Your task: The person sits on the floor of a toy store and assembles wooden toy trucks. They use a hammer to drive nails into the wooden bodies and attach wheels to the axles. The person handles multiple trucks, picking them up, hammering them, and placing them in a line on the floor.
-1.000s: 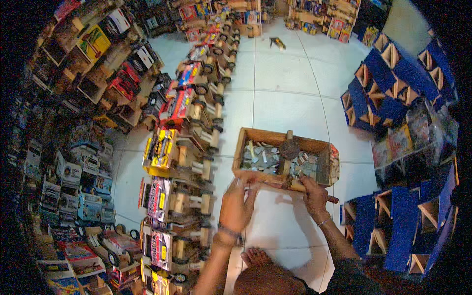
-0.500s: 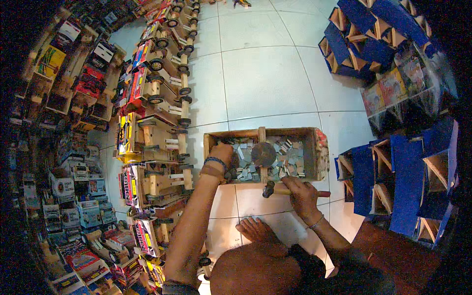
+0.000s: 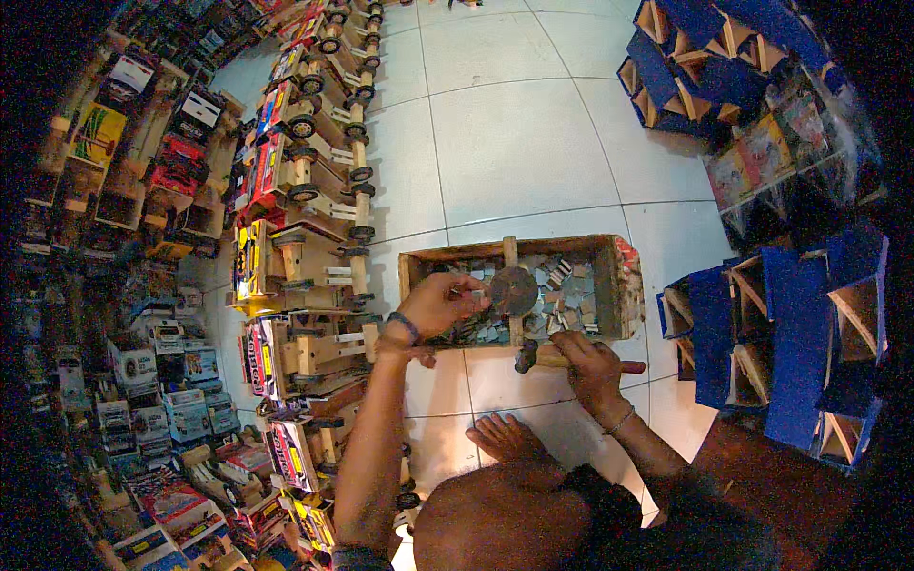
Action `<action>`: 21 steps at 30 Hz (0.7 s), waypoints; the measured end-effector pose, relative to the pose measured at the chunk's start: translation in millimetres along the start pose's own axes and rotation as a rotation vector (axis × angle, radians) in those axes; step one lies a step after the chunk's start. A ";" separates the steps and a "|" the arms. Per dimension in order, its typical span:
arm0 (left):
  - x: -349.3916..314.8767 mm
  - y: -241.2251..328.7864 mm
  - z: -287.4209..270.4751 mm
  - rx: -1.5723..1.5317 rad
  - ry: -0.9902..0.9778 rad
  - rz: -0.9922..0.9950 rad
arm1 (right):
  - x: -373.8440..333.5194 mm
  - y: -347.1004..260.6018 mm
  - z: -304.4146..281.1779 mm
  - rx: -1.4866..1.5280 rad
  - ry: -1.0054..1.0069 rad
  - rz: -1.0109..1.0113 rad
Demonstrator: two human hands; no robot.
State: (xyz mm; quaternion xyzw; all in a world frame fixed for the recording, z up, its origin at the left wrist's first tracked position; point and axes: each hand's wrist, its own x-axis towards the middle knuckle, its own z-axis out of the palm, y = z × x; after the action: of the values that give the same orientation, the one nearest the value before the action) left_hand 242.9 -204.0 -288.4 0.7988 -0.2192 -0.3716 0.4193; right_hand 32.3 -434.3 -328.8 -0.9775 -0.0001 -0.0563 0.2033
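Observation:
My right hand (image 3: 592,371) grips a hammer (image 3: 551,361) by its wooden handle, with the metal head just in front of the box's near edge. My left hand (image 3: 440,303) hovers over the left part of a wooden box (image 3: 415,272), thumb and fingers pinched together beside a round dark disc (image 3: 513,290). Whatever the pinch holds is too small to make out. A wooden bar (image 3: 510,251) crosses the box beneath the disc. Many small grey and tan flat pieces (image 3: 574,309) lie loose inside.
To the left stands a long row of wooden toy trucks (image 3: 303,249) with black wheels, and more toy vehicles (image 3: 171,162) beyond. Blue-covered wooden frames (image 3: 738,333) stand at the right, near plastic-wrapped packages (image 3: 762,171). My bare foot (image 3: 509,438) rests on the tiled floor (image 3: 505,143).
My left hand has come up from the box's left compartment and moved right, to the round disc. The hammer stays in my right hand, almost where it was.

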 end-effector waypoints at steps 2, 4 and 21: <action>-22.1 16.0 -5.1 -0.436 0.024 0.004 | 0.9 -0.5 -1.5 0.041 -0.004 0.014; -45.6 24.7 -4.6 -0.689 0.100 -0.077 | 1.1 -1.8 -3.8 0.068 -0.031 0.033; -45.5 7.0 20.9 -0.128 0.508 0.050 | -1.7 -9.8 -14.5 0.346 -0.074 0.154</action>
State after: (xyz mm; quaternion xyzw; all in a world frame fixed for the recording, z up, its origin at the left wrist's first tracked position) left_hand 197.8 -188.3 -271.8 0.8326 -0.1027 -0.1617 0.5197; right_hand 28.8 -431.0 -311.9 -0.9265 0.0577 -0.0039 0.3719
